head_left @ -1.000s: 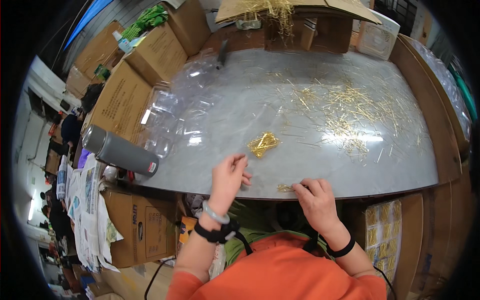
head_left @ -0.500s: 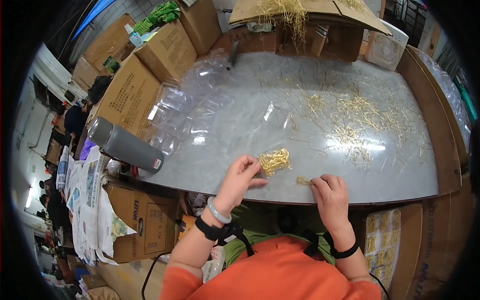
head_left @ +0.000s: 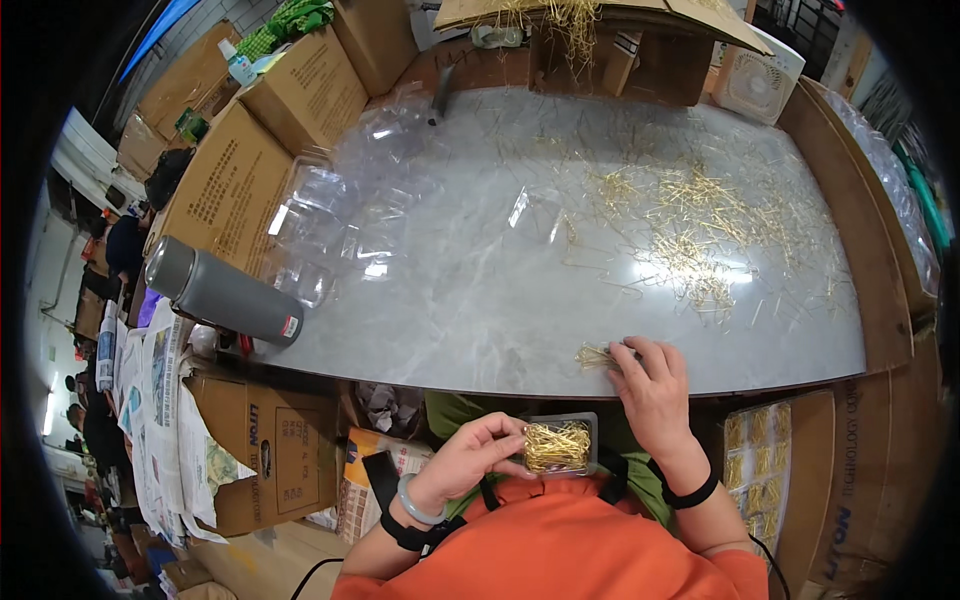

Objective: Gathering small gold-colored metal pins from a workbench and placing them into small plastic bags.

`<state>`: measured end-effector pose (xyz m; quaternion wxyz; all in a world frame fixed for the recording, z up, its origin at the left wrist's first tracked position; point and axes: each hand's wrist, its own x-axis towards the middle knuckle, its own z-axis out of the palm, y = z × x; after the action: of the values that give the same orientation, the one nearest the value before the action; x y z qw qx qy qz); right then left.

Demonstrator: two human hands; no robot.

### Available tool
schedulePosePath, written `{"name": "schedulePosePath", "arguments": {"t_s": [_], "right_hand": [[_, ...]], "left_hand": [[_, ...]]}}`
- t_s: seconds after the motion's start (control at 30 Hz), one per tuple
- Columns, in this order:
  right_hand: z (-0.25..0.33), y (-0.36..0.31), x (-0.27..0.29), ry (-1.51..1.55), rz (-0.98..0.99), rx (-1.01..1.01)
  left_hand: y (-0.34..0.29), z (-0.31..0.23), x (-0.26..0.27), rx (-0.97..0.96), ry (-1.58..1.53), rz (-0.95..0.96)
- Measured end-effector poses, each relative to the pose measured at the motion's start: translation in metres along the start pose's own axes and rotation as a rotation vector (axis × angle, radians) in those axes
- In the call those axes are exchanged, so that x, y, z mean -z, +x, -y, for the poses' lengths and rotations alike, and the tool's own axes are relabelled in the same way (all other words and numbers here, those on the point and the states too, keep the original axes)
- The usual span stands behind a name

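My left hand (head_left: pixel 478 452) grips a small clear plastic box (head_left: pixel 593 442) by its left side, in front of my body and just off the table's near edge. Gold-coloured wire hooks (head_left: pixel 558 447) fill the box. By the near edge of the table, my right hand (head_left: pixel 652 388) has its fingertips closed on a small bunch of gold wire hooks (head_left: pixel 592 356). The bunch sticks out to the left of the fingers, on or just over the tabletop.
Loose hooks (head_left: pixel 700 225) lie scattered across the right of the grey table (head_left: pixel 460 330). Clear plastic boxes (head_left: pixel 345 215) cover its left, beside a grey bottle (head_left: pixel 225 290). A cardboard box (head_left: pixel 620 75) and white fan (head_left: pixel 758 82) stand behind. Filled packs (head_left: pixel 765 465) sit below right.
My left hand has taken hold of the filled plastic box and drawn it off the tabletop towards my body. My right hand stays by its hook bunch. The view has shifted slightly.
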<state>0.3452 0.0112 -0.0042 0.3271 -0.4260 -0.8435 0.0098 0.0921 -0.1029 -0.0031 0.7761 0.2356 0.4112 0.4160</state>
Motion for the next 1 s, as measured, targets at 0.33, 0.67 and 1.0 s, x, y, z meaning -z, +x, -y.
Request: {"name": "schedulePosePath", "arguments": {"t_s": [0.33,0.67,1.0], "right_hand": [[-0.007,-0.002,0.001,0.164,0.063,-0.007],[-0.006,-0.018,0.004,0.085,0.007,0.191],[-0.013,-0.031,0.003,0.106,-0.008,0.279]], "left_hand": [[0.019,0.021,0.003,0.019,0.022,0.012],[0.024,0.034,0.005,0.021,-0.010,-0.014],[0.020,0.035,0.003,-0.026,0.015,0.002]]}}
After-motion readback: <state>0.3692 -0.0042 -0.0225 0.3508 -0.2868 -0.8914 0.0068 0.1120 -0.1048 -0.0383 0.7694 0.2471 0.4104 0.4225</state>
